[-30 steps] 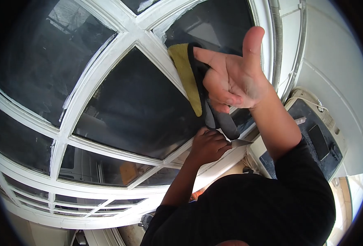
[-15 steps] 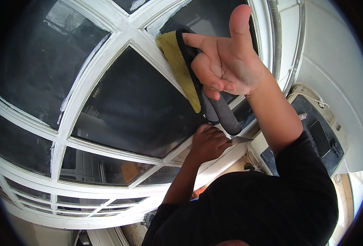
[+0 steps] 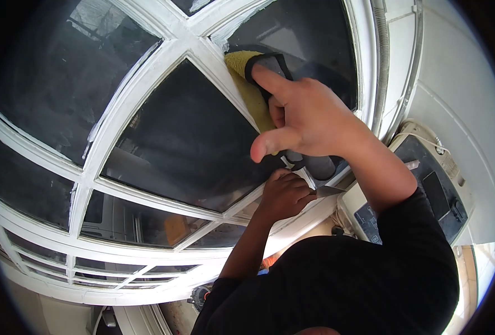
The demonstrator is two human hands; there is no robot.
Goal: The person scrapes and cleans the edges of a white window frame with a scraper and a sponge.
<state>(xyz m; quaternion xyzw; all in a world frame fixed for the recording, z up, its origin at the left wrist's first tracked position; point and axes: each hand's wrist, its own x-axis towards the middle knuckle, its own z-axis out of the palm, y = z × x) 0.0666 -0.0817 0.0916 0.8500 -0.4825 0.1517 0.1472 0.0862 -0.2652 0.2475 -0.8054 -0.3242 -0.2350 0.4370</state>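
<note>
My right hand (image 3: 309,114) is up against the upper right pane of a white-framed window (image 3: 172,40). It holds a yellow-green cloth (image 3: 247,103) with black edging, draped over the index finger and lying along the slanted frame bar. The thumb sticks out to the left; the other fingers curl under, partly hidden. A grey end of the cloth (image 3: 319,166) hangs below the hand. Lower down, my left hand (image 3: 284,194) is closed around a scraper, its flat metal blade (image 3: 330,191) pointing right. The scraper's handle is hidden in the fist.
White paint smears (image 3: 222,36) mark the edges of several dark panes. A grey ribbed hose (image 3: 380,56) runs down the right side. Behind my right arm stands a beige appliance (image 3: 462,215) with a dark top and a flat black object (image 3: 436,194) on it.
My right hand has turned over: the palm faced me with the thumb up, and now its back shows with the thumb leftward. The cloth has folded over the index finger. The left hand stays put.
</note>
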